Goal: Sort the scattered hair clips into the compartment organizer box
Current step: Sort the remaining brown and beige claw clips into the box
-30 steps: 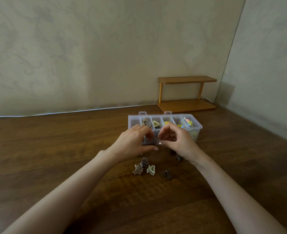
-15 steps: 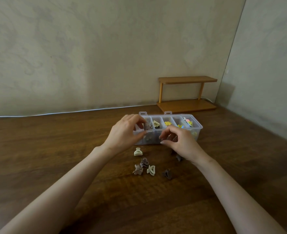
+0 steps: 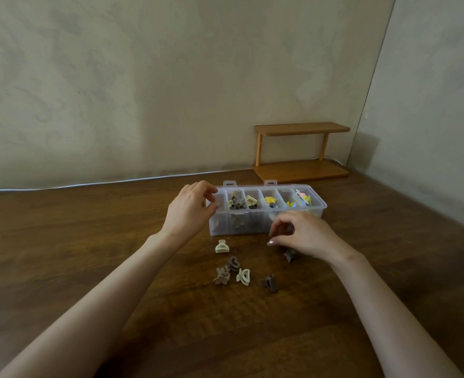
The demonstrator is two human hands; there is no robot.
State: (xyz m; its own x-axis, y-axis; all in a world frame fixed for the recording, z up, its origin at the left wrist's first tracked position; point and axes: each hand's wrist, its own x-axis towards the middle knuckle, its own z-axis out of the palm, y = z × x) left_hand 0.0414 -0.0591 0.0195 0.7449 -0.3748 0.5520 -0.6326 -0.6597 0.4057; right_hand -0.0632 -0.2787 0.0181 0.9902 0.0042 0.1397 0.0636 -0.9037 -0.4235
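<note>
The clear compartment organizer box [image 3: 269, 213] stands open on the table, with brown, cream, yellow and coloured clips in its cells. My left hand [image 3: 189, 211] hovers over the leftmost cell, fingers loosely curled, with nothing visible in them. My right hand [image 3: 304, 236] is low in front of the box, fingers curled down, just above a brown clip [image 3: 290, 255]; its palm is in shadow. Loose on the table lie a cream clip [image 3: 221, 246], a brown clip [image 3: 232, 264], a tan flower clip [image 3: 221, 276], another cream clip [image 3: 243, 276] and a dark brown clip [image 3: 269, 283].
A small wooden two-tier shelf [image 3: 301, 148] stands against the wall behind the box. A white cable [image 3: 89, 184] runs along the table's back edge. A side wall borders the table on the right.
My hands parted from a dark clip held between them. The left hand went up over the box's left end and no longer shows a clip. The right hand dropped toward the table.
</note>
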